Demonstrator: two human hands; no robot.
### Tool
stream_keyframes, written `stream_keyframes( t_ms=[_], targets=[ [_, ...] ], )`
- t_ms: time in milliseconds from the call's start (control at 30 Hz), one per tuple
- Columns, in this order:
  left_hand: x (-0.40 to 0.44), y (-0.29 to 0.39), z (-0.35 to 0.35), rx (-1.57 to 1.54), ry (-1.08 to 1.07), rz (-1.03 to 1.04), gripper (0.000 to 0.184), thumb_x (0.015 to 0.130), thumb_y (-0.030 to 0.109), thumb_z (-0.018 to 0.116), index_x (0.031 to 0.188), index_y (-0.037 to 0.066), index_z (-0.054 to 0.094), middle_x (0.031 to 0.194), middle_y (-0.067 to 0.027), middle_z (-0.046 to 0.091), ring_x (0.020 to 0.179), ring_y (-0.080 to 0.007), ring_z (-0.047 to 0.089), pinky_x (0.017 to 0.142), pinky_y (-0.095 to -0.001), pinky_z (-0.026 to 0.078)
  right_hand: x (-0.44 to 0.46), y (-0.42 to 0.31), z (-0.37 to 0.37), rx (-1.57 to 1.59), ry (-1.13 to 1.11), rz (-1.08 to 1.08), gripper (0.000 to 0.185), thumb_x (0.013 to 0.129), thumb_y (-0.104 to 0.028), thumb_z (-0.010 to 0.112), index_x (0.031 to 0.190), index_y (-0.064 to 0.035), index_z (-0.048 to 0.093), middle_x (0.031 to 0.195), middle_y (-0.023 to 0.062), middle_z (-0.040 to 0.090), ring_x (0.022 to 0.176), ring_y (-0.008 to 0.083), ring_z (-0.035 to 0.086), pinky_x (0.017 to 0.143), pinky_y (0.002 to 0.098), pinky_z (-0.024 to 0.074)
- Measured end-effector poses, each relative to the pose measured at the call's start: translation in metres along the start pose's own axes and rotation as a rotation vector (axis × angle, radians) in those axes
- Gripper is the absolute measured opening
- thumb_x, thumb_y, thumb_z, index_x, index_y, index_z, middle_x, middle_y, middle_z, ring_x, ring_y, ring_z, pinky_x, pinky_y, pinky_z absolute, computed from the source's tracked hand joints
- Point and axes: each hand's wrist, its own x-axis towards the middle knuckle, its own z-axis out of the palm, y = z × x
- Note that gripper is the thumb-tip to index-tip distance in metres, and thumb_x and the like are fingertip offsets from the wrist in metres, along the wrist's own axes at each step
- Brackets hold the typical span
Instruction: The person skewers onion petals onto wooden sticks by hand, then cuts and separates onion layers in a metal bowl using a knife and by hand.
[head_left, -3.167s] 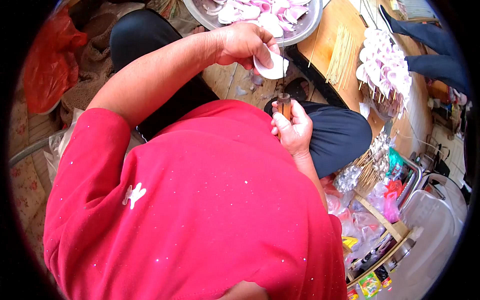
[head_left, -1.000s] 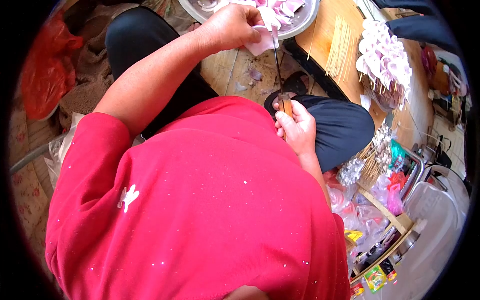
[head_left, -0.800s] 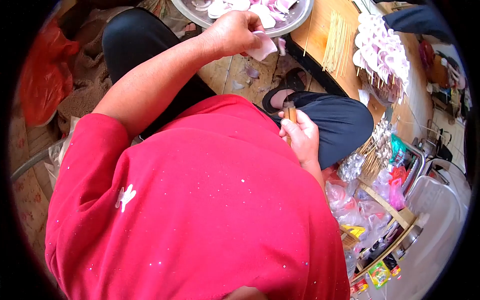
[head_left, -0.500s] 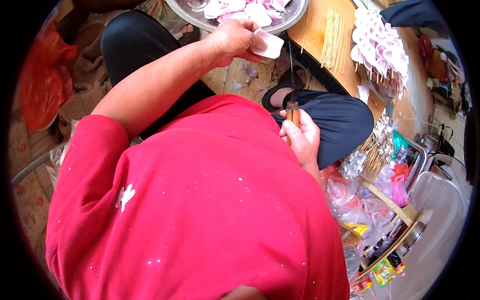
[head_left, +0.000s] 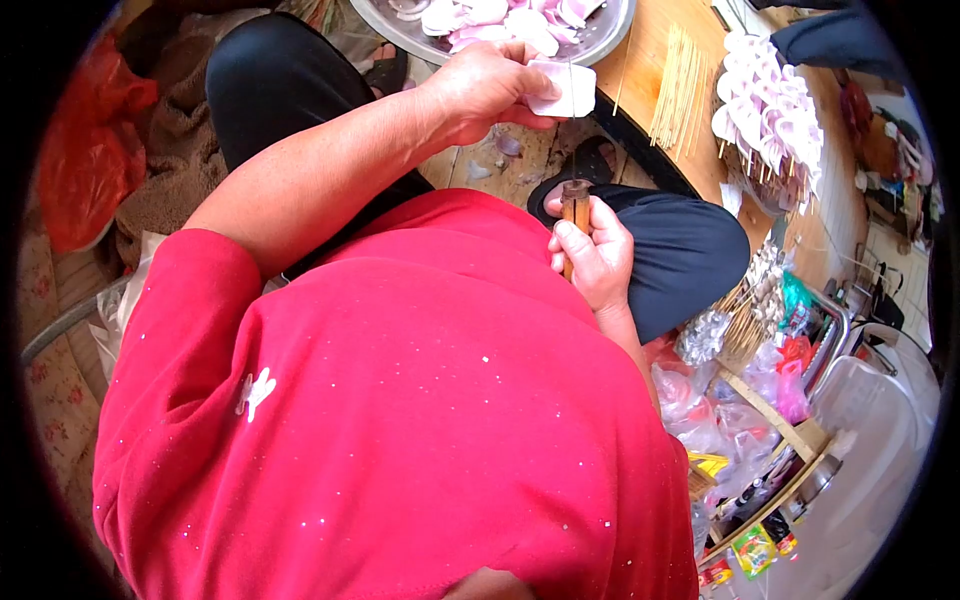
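Observation:
Pinched in my left hand (head_left: 485, 92) is a pale pink-white onion piece (head_left: 550, 88), roughly square. My right hand (head_left: 597, 255) is wrapped round the wooden handle of an awl (head_left: 576, 205), its thin metal spike pointing up and away from me. The spike's line crosses the onion piece; whether it pierces it or passes in front, I cannot tell. Just beyond my left hand is a metal bowl (head_left: 385, 38) of similar onion pieces (head_left: 510, 22). Thin bamboo skewers (head_left: 680, 95) lie on a wooden table (head_left: 645, 60) to the right.
A pile of skewered onion pieces (head_left: 768, 110) stands on the table's right side. Lower right are a bundle of loaded skewers (head_left: 755, 295), plastic bags (head_left: 735, 420) and a clear plastic tub (head_left: 865, 430). A red bag (head_left: 90, 150) hangs at left. Another person's dark sleeve (head_left: 835, 42) shows at upper right.
My left hand has shifted right with the onion piece, and my right hand slightly left. The awl's spike, formerly beside the piece, now crosses it.

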Motion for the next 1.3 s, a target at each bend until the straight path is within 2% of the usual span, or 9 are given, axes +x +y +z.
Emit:
stream_keyframes(
  t_ms=[467, 500, 667, 733, 867, 1000, 1133, 1200, 1300],
  targets=[
    [-0.006, 0.054, -0.003, 0.053, -0.007, 0.163, 0.02, 0.077, 0.003, 0.066, 0.095, 0.002, 0.057, 0.084, -0.0071, 0.063, 0.075, -0.0186, 0.065, 0.065, -0.0322, 0.056, 0.049, -0.038, 0.007, -0.003, -0.031, -0.067, 0.025, 0.084, -0.012, 0.058, 0.103, 0.0026, 0.057, 0.069, 0.0034, 0.056, 0.05, 0.006, 0.05, 0.047, 0.019, 0.0419],
    [-0.005, 0.064, -0.001, 0.015, 0.02, 0.149, 0.02, 0.073, -0.001, 0.068, 0.089, 0.001, 0.055, 0.082, -0.0083, 0.061, 0.077, -0.0201, 0.065, 0.064, -0.0325, 0.057, 0.055, -0.045, 0.008, -0.008, -0.036, -0.073, 0.025, 0.083, -0.013, 0.058, 0.102, 0.0025, 0.057, 0.068, 0.0033, 0.056, 0.049, 0.0062, 0.05, 0.047, 0.0191, 0.0418],
    [0.011, 0.09, -0.008, 0.029, -0.004, 0.178, 0.02, 0.073, -0.002, 0.067, 0.089, 0.0, 0.056, 0.082, -0.0103, 0.061, 0.075, -0.0217, 0.065, 0.064, -0.0338, 0.058, 0.097, -0.072, 0.013, -0.081, -0.061, -0.121, 0.031, 0.084, -0.022, 0.054, 0.102, 0.0041, 0.056, 0.065, 0.0079, 0.055, 0.046, 0.0122, 0.049, 0.044, 0.0216, 0.0402],
    [0.017, 0.099, -0.008, 0.164, -0.09, 0.175, 0.021, 0.077, 0.001, 0.064, 0.097, 0.002, 0.059, 0.086, -0.0066, 0.064, 0.075, -0.0171, 0.065, 0.068, -0.0321, 0.056, 0.118, -0.078, 0.009, -0.066, -0.035, -0.095, 0.025, 0.086, -0.019, 0.052, 0.099, 0.0022, 0.057, 0.065, 0.0064, 0.055, 0.046, 0.0115, 0.05, 0.044, 0.0229, 0.0409],
    [0.038, 0.12, -0.024, 0.257, 0.094, 0.277, 0.021, 0.077, 0.006, 0.067, 0.096, 0.002, 0.06, 0.087, -0.0064, 0.064, 0.078, -0.0166, 0.065, 0.068, -0.0315, 0.055, 0.143, -0.095, -0.001, -0.054, -0.036, -0.096, 0.023, 0.087, -0.019, 0.053, 0.096, 0.0011, 0.058, 0.065, 0.0061, 0.055, 0.046, 0.0113, 0.05, 0.043, 0.0221, 0.0416],
    [0.066, 0.122, -0.052, 0.583, 0.201, 0.321, 0.022, 0.081, 0.013, 0.065, 0.1, 0.003, 0.061, 0.085, -0.0064, 0.064, 0.074, -0.0154, 0.064, 0.064, -0.0297, 0.054, 0.162, -0.115, -0.01, -0.127, -0.004, -0.08, 0.025, 0.086, -0.02, 0.056, 0.096, 0.002, 0.06, 0.065, 0.0057, 0.055, 0.044, 0.0107, 0.049, 0.042, 0.0209, 0.0397],
    [0.083, 0.117, -0.066, 0.693, 0.182, 0.233, 0.024, 0.08, 0.015, 0.064, 0.1, 0.002, 0.062, 0.083, -0.0063, 0.064, 0.071, -0.0142, 0.063, 0.061, -0.0277, 0.052, 0.18, -0.12, -0.018, -0.133, 0.01, -0.064, 0.026, 0.085, -0.022, 0.058, 0.096, 0.0011, 0.06, 0.065, 0.0047, 0.056, 0.044, 0.0094, 0.049, 0.041, 0.02, 0.0383],
    [0.087, 0.114, -0.062, 0.915, 0.17, 0.202, 0.028, 0.079, 0.016, 0.064, 0.101, 0.0, 0.061, 0.082, -0.0065, 0.065, 0.07, -0.0134, 0.062, 0.06, -0.0267, 0.052, 0.186, -0.121, -0.021, -0.134, 0.021, -0.063, 0.026, 0.084, -0.023, 0.059, 0.096, 0.0008, 0.06, 0.065, 0.0044, 0.056, 0.044, 0.009, 0.05, 0.04, 0.0198, 0.0378],
    [0.094, 0.107, -0.05, 0.799, 0.11, 0.137, 0.029, 0.079, 0.011, 0.062, 0.104, -0.002, 0.06, 0.088, -0.0095, 0.064, 0.074, -0.0143, 0.063, 0.063, -0.0269, 0.054, 0.187, -0.126, -0.02, -0.135, 0.098, -0.042, 0.027, 0.084, -0.024, 0.06, 0.096, -0.0001, 0.06, 0.066, 0.0044, 0.056, 0.044, 0.0087, 0.05, 0.039, 0.0197, 0.0374]
  ],
)
